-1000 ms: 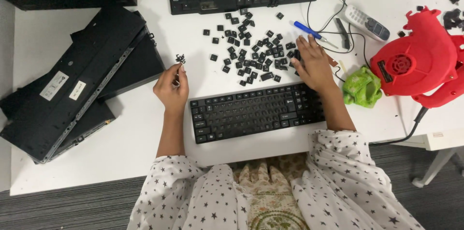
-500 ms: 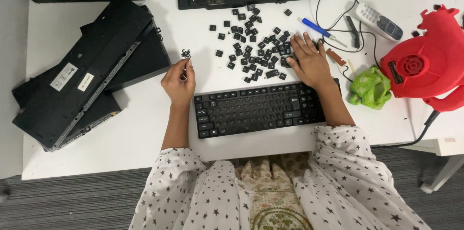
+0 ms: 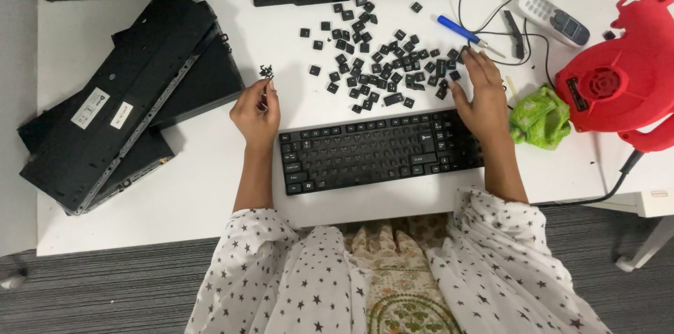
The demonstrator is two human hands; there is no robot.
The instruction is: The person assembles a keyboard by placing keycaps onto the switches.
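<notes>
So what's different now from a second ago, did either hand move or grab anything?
Hardly anything. The left hand keeps pinching a small black keycap piece raised beside the near keyboard. The right hand has edged slightly further into the loose keycaps, fingers spread over them; whether it holds one is unclear. The keyboards, red blower and green cloth stayed put.

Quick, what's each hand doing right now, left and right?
Left hand: closed, pinching a small black piece at the fingertips.
Right hand: open, fingers spread at the edge of the loose keycaps, holding nothing visible.
</notes>
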